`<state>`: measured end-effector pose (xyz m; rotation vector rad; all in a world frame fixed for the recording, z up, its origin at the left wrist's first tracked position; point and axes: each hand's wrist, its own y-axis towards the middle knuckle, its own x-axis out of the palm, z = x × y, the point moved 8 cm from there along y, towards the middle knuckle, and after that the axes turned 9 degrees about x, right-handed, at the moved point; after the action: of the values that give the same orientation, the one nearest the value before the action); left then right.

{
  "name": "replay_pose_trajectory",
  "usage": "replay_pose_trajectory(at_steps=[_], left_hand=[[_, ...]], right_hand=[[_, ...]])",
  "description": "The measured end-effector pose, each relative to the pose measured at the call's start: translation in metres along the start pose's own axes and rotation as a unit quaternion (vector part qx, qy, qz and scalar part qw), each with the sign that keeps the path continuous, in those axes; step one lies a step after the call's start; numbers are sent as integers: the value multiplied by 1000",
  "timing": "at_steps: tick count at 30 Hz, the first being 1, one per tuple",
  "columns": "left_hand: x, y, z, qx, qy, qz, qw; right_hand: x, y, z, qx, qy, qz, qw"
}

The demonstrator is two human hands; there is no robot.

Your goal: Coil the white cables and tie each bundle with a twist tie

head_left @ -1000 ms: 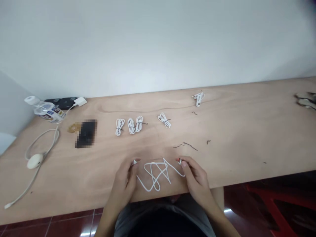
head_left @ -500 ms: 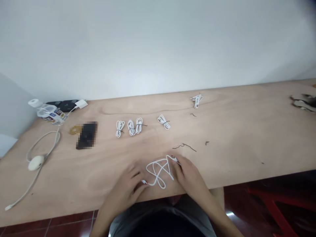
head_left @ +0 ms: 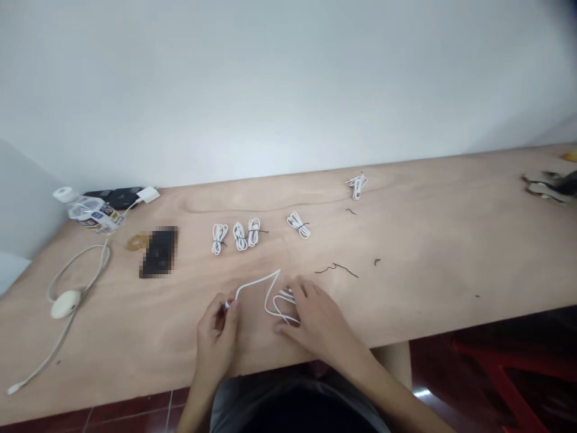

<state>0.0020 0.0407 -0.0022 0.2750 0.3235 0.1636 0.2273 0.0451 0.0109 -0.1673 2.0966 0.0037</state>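
Observation:
A loose white cable (head_left: 258, 279) lies near the table's front edge, between my two hands. My left hand (head_left: 219, 325) is closed in a pinch on the plug at one end of it. From there the cable runs up to a sharp bend, then back into loops by my right hand. My right hand (head_left: 315, 310) rests over those loops, thumb and fingers apart; its palm hides part of the cable. Just beyond my right hand lies a dark twist tie (head_left: 334, 266), stretched out on the wood.
Several bundled white cables (head_left: 240, 236) lie behind my hands, and another bundle (head_left: 357, 187) near the wall. At left are a water bottle (head_left: 92, 211), a blurred dark object (head_left: 158, 252) and a cord with a white switch (head_left: 65, 304). Short dark ties (head_left: 377, 261) lie to the right.
My left hand has moved left and away from me with the plug, drawing out the cable. My right hand has shifted left over the loops, its fingers more spread.

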Motion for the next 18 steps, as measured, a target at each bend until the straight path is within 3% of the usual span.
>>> replay_pose_trajectory(at_steps=[4, 7, 12, 15, 18], left_hand=[[-11, 0, 0, -4, 11, 46, 999], [-22, 2, -1, -19, 16, 67, 997], [-23, 7, -2, -43, -10, 42, 998], [-23, 10, -4, -49, -29, 43, 997], [-22, 14, -9, -62, -39, 45, 996]], right_hand=[[9, -4, -15, -74, -100, 17, 992], [9, -2, -12, -83, -136, 25, 987], [2, 5, 10, -6, 2, -12, 1000], [-3, 5, 14, -17, 106, -18, 994], [-5, 2, 11, -62, 130, -38, 989]])
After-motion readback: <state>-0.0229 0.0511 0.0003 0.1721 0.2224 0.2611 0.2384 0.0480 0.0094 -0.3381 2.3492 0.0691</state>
